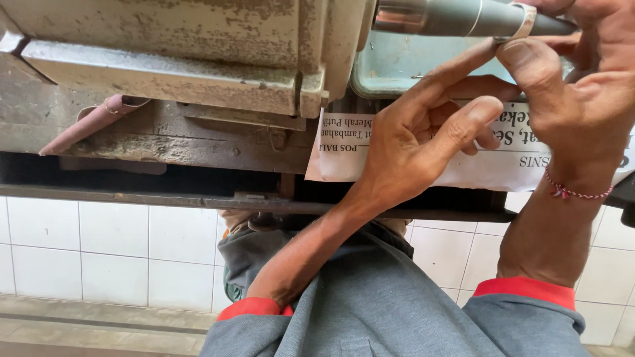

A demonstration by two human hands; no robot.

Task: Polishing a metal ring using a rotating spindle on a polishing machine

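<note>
A tapered grey metal shaft [456,16] sticks out to the right from a worn, paint-chipped machine body [172,46]. A pale ring [526,20] sits around the shaft near its thin end. My right hand [582,92], with a red thread bracelet on the wrist, pinches the shaft at the ring, thumb below and fingers above. My left hand [423,139] reaches up from below with fingers spread; its index fingertip touches the underside of the shaft beside the ring. The shaft's tip is hidden behind my right hand.
A sheet of newspaper [344,149] hangs under the machine behind my hands. A dark metal rail [165,198] runs along the machine's lower edge. A reddish-brown tube [92,122] lies at the left. White tiles [112,244] and my grey, red-cuffed sleeves fill the lower view.
</note>
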